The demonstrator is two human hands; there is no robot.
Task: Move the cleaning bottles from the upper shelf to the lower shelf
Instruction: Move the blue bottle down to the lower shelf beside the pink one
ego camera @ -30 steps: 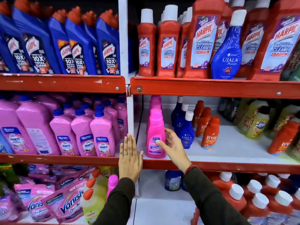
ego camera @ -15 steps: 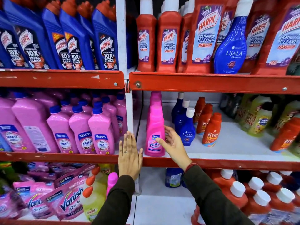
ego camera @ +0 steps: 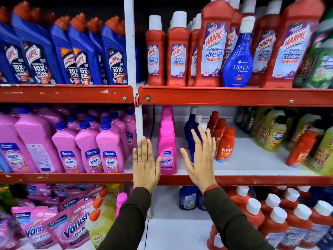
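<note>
pink Vanish bottle (ego camera: 167, 148) between left hand (ego camera: 146, 164), right hand (ego camera: 201, 159), untouched

Bright, even store light is falling from above.
Wide-angle bending is curving the red metal shelf edges (ego camera: 234, 96); the green bottles at the right edge (ego camera: 322, 56) are blurring.

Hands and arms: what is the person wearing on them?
Both arms wear long dark olive-brown sleeves. The left hand has a thin ring on one finger. The right hand has a red thread band round the wrist, just above the cuff. No gloves and no watch show.
</note>
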